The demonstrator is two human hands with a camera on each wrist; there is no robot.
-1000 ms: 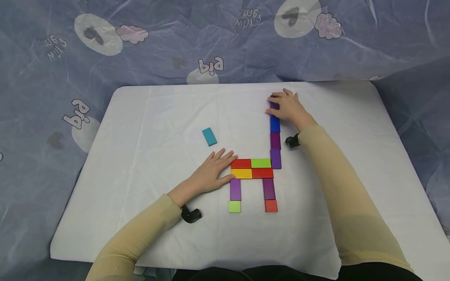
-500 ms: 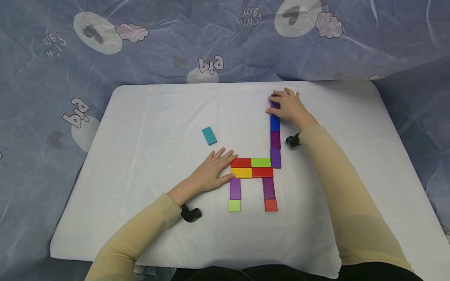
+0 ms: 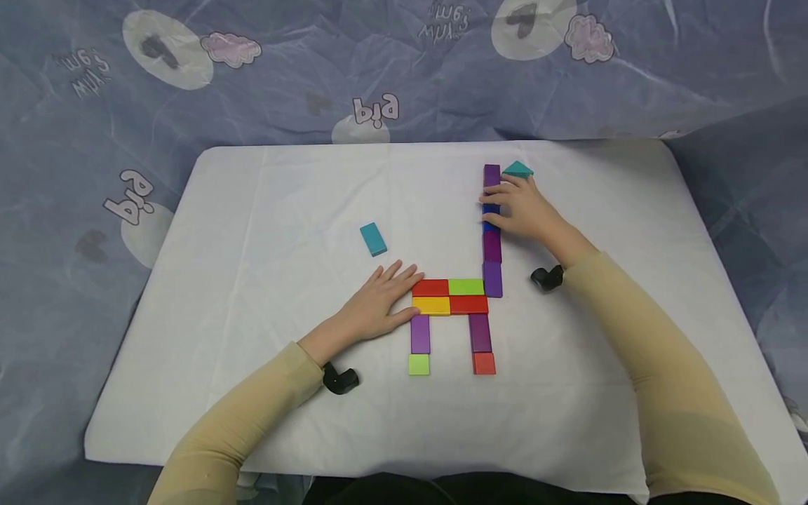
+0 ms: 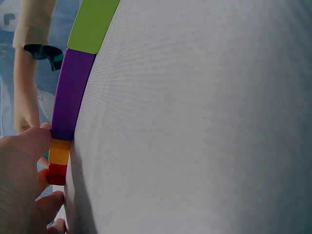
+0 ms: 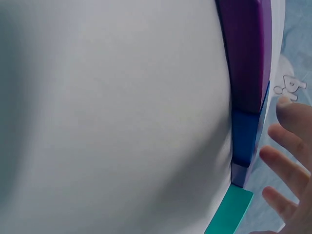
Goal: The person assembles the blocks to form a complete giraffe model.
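In the head view, my left hand (image 3: 372,308) rests with spread fingers at the left end of a red block (image 3: 431,287) and a yellow block (image 3: 432,305). Its thumb touches the yellow one near a purple block (image 4: 73,95). My right hand (image 3: 530,212) is over the upright column of purple and blue blocks, fingers spread above the blue block (image 5: 244,136). The right wrist view shows those fingers apart from the blocks. Beside the column's far purple block (image 3: 492,175) lies a teal triangular block (image 3: 518,169), partly behind the fingertips.
A loose teal rectangular block (image 3: 373,239) lies left of the column. Below the coloured rows extend two legs, ending in a light green block (image 3: 419,365) and an orange-red block (image 3: 484,363). The white table (image 3: 284,224) has its far edge close beyond the column.
My right hand has drawn back toward me, uncovering the far purple block and the teal triangular block. The left hand stays in place; the view has shifted slightly.
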